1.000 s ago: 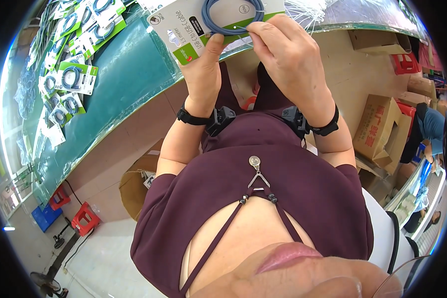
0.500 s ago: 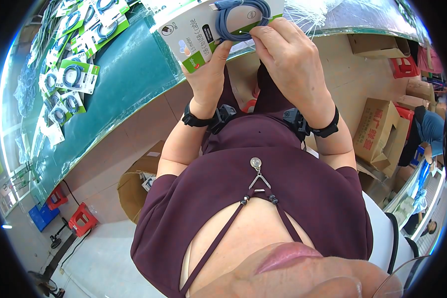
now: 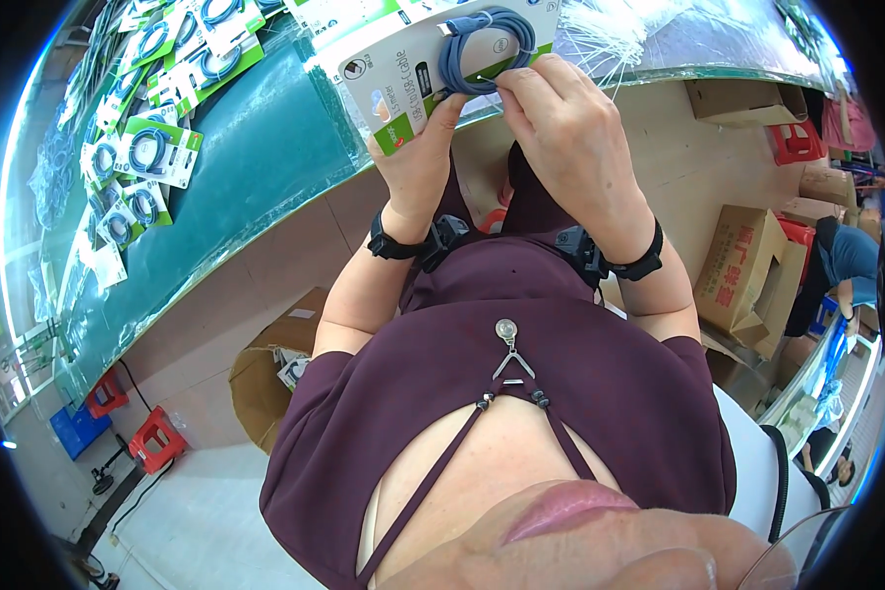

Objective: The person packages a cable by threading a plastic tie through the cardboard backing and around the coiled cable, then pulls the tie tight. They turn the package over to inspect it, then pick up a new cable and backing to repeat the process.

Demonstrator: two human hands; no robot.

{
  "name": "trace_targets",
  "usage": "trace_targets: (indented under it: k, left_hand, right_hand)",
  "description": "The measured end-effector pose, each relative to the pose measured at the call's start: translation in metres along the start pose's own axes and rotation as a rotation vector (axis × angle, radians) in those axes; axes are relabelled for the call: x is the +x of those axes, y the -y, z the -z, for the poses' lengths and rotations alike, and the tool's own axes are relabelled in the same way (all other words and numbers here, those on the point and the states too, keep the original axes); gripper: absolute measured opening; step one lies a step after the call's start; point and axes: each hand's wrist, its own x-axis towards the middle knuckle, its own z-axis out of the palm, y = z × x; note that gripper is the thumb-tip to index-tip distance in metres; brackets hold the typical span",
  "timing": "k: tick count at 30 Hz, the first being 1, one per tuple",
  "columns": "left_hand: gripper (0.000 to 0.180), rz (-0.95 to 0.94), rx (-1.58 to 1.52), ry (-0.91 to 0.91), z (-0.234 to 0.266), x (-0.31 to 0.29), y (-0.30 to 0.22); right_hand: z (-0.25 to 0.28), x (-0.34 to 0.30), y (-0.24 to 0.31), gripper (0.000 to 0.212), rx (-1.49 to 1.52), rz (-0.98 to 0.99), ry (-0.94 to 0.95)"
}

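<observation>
My left hand [image 3: 418,167] grips the lower edge of a white and green cardboard package card [image 3: 388,93], its thumb on the front. A coiled blue USB cable [image 3: 449,64] lies against the card, with its connector at the upper left of the coil. The fingers of my right hand [image 3: 570,123] are pinched together at the coil's lower right. They hold what looks like a thin white tie [image 3: 484,79] that crosses the coil; its far end is hidden behind my fingers.
Several carded blue cables [image 3: 149,152] lie on the green-topped table [image 3: 265,147] at left. Loose thin white strands [image 3: 600,34] spread across its far right. An open cardboard box [image 3: 256,379] stands below the table, more boxes [image 3: 742,265] at right. Red stools [image 3: 157,440] stand at lower left.
The card and coil have shifted slightly right and down, along with my left hand. My right hand has moved slightly lower and stays pinched at the coil.
</observation>
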Motion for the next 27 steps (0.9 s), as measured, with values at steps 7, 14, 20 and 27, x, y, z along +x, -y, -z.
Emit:
trace_targets:
  k: [7,14,20,27]
  left_hand:
    - [0.024,0.018,0.02,0.02,0.0,-0.001,-0.001]
    - [0.022,-0.034,0.093,0.051,0.003,-0.003,0.002]
    - [0.023,-0.023,0.062,0.05,0.003,-0.004,0.004]
    - [0.025,-0.035,0.082,0.098,0.004,-0.007,0.003]
  right_hand:
    - [-0.002,0.0,-0.002,0.01,-0.002,0.008,-0.006]
    - [0.0,0.001,-0.002,0.008,-0.004,0.016,0.019]
    - [0.004,0.003,-0.003,0.007,0.031,-0.008,0.035]
    - [0.003,0.003,-0.007,0.008,0.012,-0.022,0.069]
